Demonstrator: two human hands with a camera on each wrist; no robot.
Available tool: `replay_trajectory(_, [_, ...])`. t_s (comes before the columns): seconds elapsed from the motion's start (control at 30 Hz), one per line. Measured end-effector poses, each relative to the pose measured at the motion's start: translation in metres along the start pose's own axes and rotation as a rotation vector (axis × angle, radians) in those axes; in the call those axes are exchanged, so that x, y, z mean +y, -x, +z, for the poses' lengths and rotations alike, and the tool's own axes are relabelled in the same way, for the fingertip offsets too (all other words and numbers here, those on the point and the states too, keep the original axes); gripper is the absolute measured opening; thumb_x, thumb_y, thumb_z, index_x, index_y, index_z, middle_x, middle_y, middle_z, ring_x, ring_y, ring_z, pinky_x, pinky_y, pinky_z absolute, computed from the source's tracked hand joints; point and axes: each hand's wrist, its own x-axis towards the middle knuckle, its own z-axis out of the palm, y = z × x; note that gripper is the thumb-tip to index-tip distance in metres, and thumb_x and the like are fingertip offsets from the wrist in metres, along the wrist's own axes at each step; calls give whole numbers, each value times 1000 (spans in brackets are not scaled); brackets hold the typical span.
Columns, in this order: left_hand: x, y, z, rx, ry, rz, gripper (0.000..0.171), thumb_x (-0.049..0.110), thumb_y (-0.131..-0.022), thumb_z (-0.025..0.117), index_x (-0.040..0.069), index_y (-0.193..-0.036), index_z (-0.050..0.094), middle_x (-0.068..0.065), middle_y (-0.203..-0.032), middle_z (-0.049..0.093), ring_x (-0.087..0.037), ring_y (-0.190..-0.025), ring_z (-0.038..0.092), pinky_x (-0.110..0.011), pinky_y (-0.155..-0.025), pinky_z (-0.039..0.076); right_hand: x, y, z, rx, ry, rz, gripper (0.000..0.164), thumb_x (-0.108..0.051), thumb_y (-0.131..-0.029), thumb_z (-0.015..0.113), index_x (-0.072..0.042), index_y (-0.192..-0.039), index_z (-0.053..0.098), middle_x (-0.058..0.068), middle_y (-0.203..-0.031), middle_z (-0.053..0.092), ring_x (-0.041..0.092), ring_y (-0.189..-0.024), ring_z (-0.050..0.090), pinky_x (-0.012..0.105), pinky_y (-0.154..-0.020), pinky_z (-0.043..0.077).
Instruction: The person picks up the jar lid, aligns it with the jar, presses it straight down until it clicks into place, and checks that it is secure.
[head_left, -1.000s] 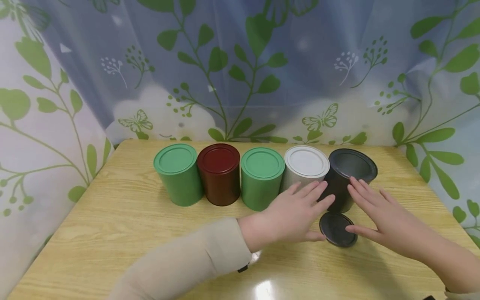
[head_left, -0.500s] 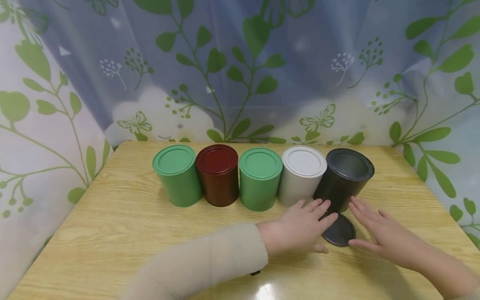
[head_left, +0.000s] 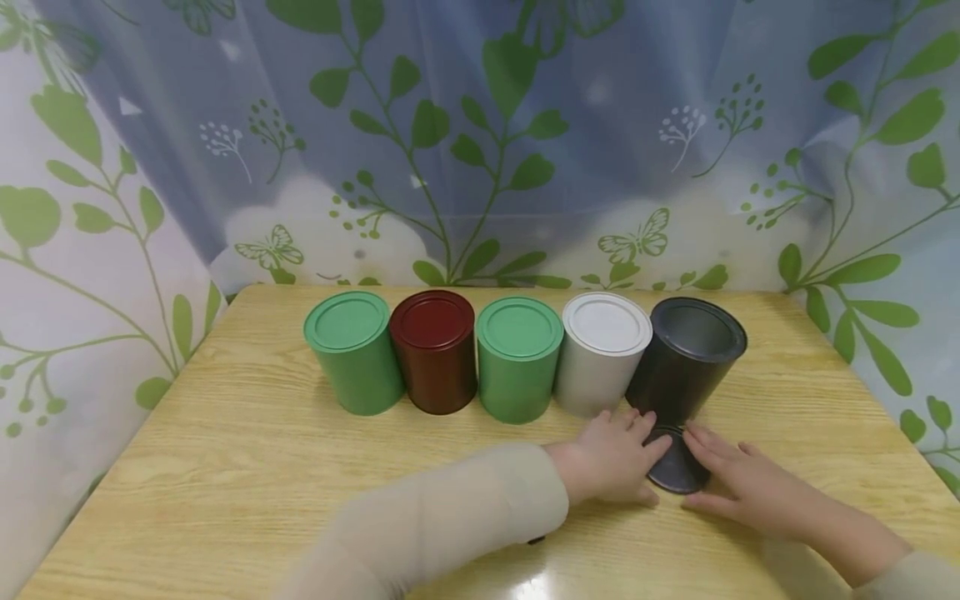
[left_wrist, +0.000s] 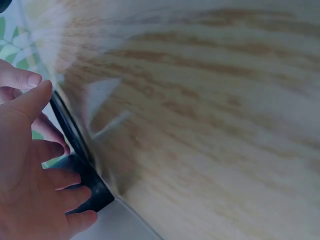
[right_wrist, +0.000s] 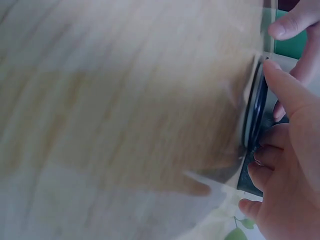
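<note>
A round black lid (head_left: 678, 468) lies flat on the wooden table in front of the black can (head_left: 678, 375). My left hand (head_left: 617, 460) is at the lid's left side, its fingers spread and overlapping the rim in the head view. From the right, my right hand (head_left: 742, 485) reaches to the lid's other side, fingertips right at the rim. In the left wrist view, the lid (left_wrist: 72, 127) appears edge-on just beyond the thumb. The right wrist view has the right thumb at one end of the lid (right_wrist: 256, 107), with the fingers loosely bent behind it.
To the left of the black can, a row holds a white can (head_left: 603, 358), a green can (head_left: 519, 367), a dark red can (head_left: 435, 362) and another green can (head_left: 356, 358). Behind the wooden table (head_left: 247, 500) hangs a leaf-patterned curtain (head_left: 480, 150).
Both hands have come down and closer in around the black lid. The left hand has moved right and toward the body, away from the white can. The lid and cans stay put.
</note>
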Motion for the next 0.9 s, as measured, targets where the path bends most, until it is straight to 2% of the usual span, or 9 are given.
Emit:
replay_trajectory(0.23, [6,-3,2,-39,-2,11,66,66,-89,39,40,-147,23,12,-153,15,-12,-136,25,-31,-105,28,-1,-1,6,-15,7,-41,75,-42,-82,68,14,-128,47,31,-135,41,43,-112,52,61,-85,41])
replay_trajectory(0.4, [10,-4,3,-63,-18,48,56,56,-95,34,37,-147,25,18,-153,13,-10,-136,25,-27,-105,28,-3,-2,7,27,31,-61,72,-38,-81,71,14,-125,50,31,-132,45,43,-111,53,52,-85,45])
replay_trajectory(0.57, [10,-4,5,-59,-24,66,53,51,-97,30,35,-147,25,19,-152,14,-12,-137,22,-27,-107,27,-6,-1,8,53,51,-61,68,-36,-81,71,14,-123,53,31,-130,46,41,-110,53,50,-84,47])
replay_trajectory(0.7, [8,-1,4,-20,-33,82,54,51,-98,25,32,-148,22,16,-153,13,-14,-138,19,-28,-108,24,-9,0,0,41,32,-34,70,-37,-81,70,14,-125,50,31,-132,45,40,-112,53,50,-85,46])
replay_trajectory(0.9, [3,11,-8,88,-96,104,54,49,-100,19,28,-149,22,12,-154,15,-17,-139,19,-27,-108,24,-18,3,-24,13,1,33,74,-41,-83,67,13,-130,46,30,-136,40,42,-113,51,50,-85,45])
